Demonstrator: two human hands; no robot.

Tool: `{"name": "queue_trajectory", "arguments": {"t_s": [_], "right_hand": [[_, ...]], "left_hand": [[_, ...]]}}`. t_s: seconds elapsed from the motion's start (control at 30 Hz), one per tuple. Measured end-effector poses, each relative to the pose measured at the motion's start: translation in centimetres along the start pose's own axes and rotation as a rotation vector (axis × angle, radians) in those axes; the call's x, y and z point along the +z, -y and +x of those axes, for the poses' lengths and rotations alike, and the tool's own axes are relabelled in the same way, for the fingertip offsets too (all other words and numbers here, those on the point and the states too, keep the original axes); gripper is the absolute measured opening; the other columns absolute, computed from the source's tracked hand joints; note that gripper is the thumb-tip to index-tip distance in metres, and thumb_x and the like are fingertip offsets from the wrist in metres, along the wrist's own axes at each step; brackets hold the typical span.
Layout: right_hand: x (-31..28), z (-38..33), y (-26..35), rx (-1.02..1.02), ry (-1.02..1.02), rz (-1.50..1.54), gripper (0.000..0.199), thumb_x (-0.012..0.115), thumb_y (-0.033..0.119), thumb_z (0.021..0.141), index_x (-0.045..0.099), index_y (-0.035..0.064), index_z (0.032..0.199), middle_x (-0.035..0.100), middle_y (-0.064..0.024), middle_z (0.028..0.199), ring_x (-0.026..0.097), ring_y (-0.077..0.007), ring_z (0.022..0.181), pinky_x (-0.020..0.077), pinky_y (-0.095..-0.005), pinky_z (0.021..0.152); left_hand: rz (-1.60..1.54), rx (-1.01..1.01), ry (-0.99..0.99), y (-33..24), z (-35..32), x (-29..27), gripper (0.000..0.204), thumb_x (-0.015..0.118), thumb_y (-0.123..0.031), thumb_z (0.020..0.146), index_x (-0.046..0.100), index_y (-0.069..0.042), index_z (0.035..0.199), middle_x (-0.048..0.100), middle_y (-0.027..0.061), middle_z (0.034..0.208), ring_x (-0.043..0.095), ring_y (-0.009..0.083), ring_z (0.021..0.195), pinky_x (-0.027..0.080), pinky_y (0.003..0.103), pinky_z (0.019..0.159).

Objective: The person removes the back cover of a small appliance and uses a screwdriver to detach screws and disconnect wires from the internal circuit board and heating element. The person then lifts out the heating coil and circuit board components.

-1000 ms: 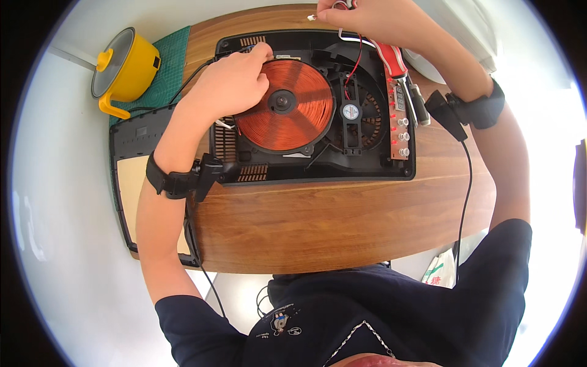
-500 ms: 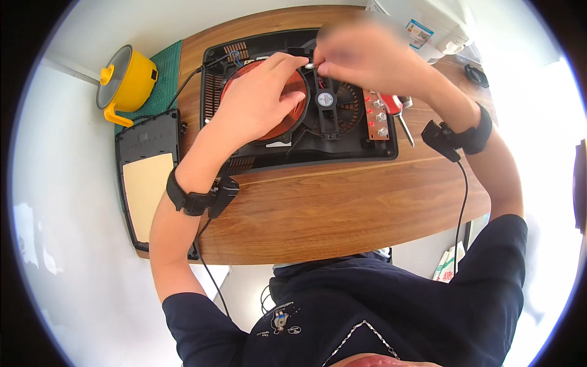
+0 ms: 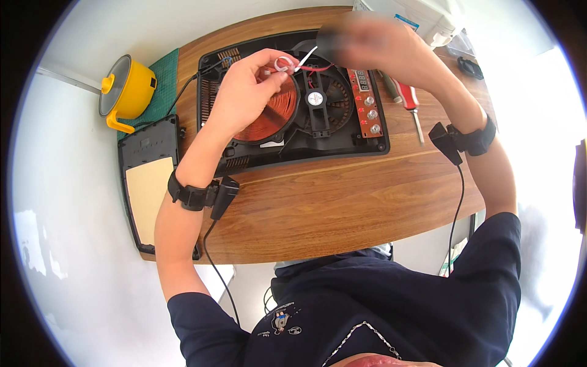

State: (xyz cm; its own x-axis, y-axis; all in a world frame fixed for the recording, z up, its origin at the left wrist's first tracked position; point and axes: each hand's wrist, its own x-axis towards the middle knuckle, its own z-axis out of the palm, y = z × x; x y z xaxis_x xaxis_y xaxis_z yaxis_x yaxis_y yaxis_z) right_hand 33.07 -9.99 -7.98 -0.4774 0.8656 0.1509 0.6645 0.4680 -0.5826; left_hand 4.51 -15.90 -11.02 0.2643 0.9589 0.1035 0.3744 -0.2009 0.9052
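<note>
My left hand (image 3: 247, 92) is closed in a pinch on white and red wires (image 3: 283, 63), one of them bent into a small loop. The wires are above the copper coil (image 3: 269, 116) of an opened induction cooker, whose black housing (image 3: 244, 153) lies on the table. A thin white end slants up to the right from the fingertips. Right of the coil sits a black fan (image 3: 336, 107) under a crossbar with a round white label. My right hand (image 3: 382, 46) is raised over the housing's far right part, its fingers smeared and a dark patch beside them.
A red control board (image 3: 365, 110) with buttons is at the housing's right. Beside it lies a red-handled screwdriver (image 3: 411, 101). On the left are a yellow pot (image 3: 137, 88), a green mat (image 3: 162, 73) and a black cover panel (image 3: 150, 144). A white container (image 3: 428, 21) stands far right.
The wires now show lifted in my left fingertips, with the loop visible. My right hand has moved up and slightly right, away from the left. The view has shifted slightly, uncovering the board's display.
</note>
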Motion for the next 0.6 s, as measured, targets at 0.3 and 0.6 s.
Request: {"name": "queue_trajectory", "arguments": {"t_s": [0.3, 0.6], "right_hand": [[2.7, -2.8, -2.6, -0.021, -0.002, -0.334, 0.057, 0.08, 0.051, 0.083, 0.067, 0.0001, 0.105, 0.072, -0.019, 0.088, 0.071, -0.0371, 0.089, 0.0556, -0.0451, 0.083], [2.7, -4.8, 2.6, 0.087, 0.085, -0.476, 0.06, 0.081, 0.052, 0.082, 0.065, 0.0025, 0.112, 0.064, -0.0167, 0.104, 0.068, -0.0374, 0.097, 0.0552, -0.0473, 0.085]], "left_hand": [[0.556, 0.385, -0.22, 1.5, 2.5, -2.9, 0.025, 0.058, 0.013, 0.089, 0.075, -0.003, 0.095, 0.069, 0.0065, 0.107, 0.069, 0.0193, 0.091, 0.054, 0.031, 0.08], [0.57, 0.475, -0.159, -0.6, 0.7, -4.5, 0.028, 0.051, 0.009, 0.094, 0.074, -0.004, 0.103, 0.069, 0.0059, 0.104, 0.068, 0.018, 0.09, 0.054, 0.03, 0.079]]}}
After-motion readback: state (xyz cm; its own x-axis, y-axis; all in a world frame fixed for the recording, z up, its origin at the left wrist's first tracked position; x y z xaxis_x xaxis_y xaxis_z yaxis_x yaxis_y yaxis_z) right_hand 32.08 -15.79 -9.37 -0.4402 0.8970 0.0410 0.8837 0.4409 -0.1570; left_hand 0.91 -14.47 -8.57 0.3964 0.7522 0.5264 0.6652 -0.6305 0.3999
